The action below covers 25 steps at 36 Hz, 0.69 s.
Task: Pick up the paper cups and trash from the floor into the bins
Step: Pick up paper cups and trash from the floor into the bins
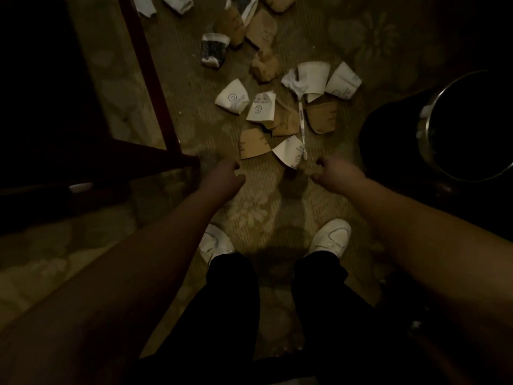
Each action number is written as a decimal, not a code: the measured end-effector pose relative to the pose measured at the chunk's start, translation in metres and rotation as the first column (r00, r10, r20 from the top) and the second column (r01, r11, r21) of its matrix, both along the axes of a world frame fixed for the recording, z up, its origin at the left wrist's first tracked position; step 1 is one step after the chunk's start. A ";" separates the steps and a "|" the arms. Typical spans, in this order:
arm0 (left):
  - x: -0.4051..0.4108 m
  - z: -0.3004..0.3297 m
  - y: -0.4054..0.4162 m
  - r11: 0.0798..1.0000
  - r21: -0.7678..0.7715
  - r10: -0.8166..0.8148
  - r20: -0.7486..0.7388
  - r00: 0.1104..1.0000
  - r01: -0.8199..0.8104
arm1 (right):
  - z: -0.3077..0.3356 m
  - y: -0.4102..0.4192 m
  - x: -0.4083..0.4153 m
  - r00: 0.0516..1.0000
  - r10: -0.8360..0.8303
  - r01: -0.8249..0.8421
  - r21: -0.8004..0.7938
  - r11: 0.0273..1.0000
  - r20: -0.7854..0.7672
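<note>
Several flattened paper cups lie scattered on the patterned carpet ahead of me, white ones (232, 97) and brown ones (253, 144). A white toothbrush (301, 126) lies among them. A white cup (289, 151) is the nearest piece, just beyond my hands. My left hand (223, 175) hangs low over the carpet with its fingers curled loosely and nothing in it. My right hand (337, 173) is the same, empty, a little right of that white cup. A round metal-rimmed bin (427, 129) with a dark inside stands at the right.
A dark wooden furniture frame (155, 87) runs along the left, its corner close to my left hand. A second dark bin (388, 134) sits beside the metal one. More crushed cups and paper lie farther back (213, 50). My white shoes (330, 237) stand below my hands.
</note>
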<state>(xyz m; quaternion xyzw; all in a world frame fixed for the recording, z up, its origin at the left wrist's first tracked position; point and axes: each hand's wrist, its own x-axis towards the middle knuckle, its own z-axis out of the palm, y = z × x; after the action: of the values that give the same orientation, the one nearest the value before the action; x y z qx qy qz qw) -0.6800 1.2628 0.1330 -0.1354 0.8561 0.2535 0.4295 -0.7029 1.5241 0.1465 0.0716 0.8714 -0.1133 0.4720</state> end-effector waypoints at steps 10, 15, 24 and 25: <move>-0.049 -0.114 0.015 0.999 0.001 0.033 -0.052 0.998 -0.033 | -0.118 -0.010 -0.053 0.993 0.067 -0.071 -0.046 0.996 -0.102; -0.073 -0.154 0.025 0.985 -0.107 -0.148 -0.147 0.978 0.133 | -0.156 -0.008 -0.075 0.971 0.221 -0.223 -0.012 0.975 -0.091; -0.098 -0.191 0.025 0.901 -0.173 -0.427 -0.196 0.883 0.398 | -0.197 -0.007 -0.088 0.946 0.323 -0.323 -0.002 0.946 0.001; -0.099 -0.194 0.025 0.899 -0.166 -0.432 -0.196 0.880 0.404 | -0.199 -0.007 -0.088 0.948 0.319 -0.319 -0.004 0.948 0.003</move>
<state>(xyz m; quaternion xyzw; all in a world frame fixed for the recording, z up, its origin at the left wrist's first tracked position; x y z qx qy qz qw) -0.7795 1.2878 -0.0609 0.0572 0.9224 0.1165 0.3639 -0.7910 1.5171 -0.0520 -0.0706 0.8703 -0.0371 0.4860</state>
